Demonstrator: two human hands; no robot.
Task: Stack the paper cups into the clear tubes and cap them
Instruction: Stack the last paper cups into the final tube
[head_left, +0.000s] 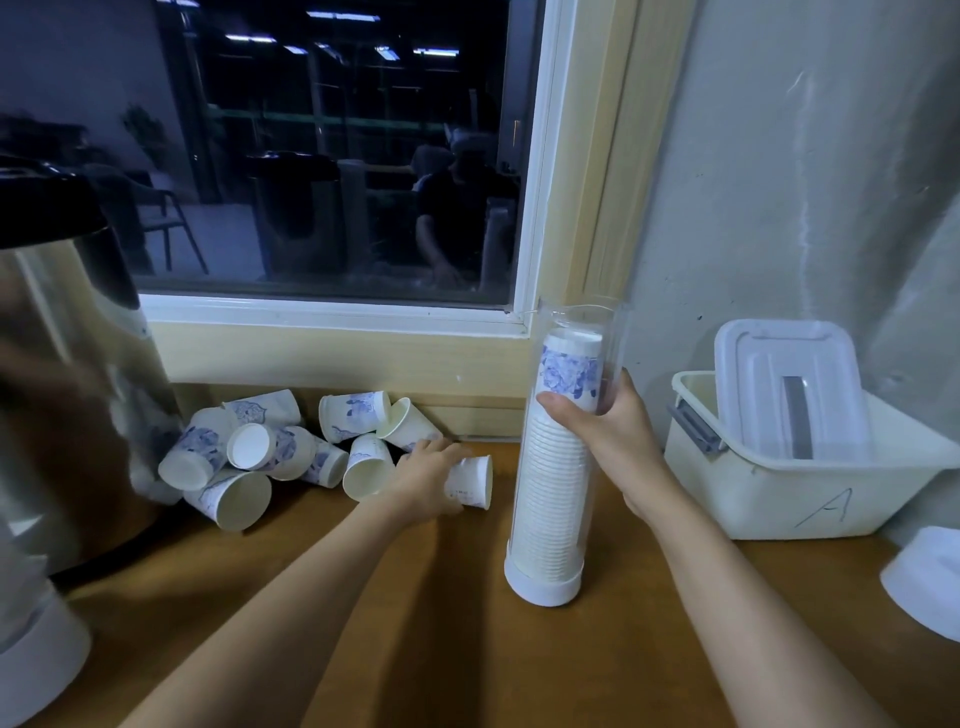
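Observation:
A clear tube (558, 519) stands upright on a white base on the wooden counter, filled nearly to its open top with nested white paper cups printed in blue. My right hand (610, 431) grips the tube around its upper part. My left hand (428, 480) lies over a single paper cup (475, 482) that rests on its side just left of the tube, fingers curled around it. A pile of several loose paper cups (270, 452) lies tumbled against the wall under the window.
A large steel urn (67, 364) stands at the left. A cream plastic bin (779, 499) marked "A" with a white lid leaning inside sits at the right. A white cap-like object (924, 577) lies at the right edge. The window sill runs behind.

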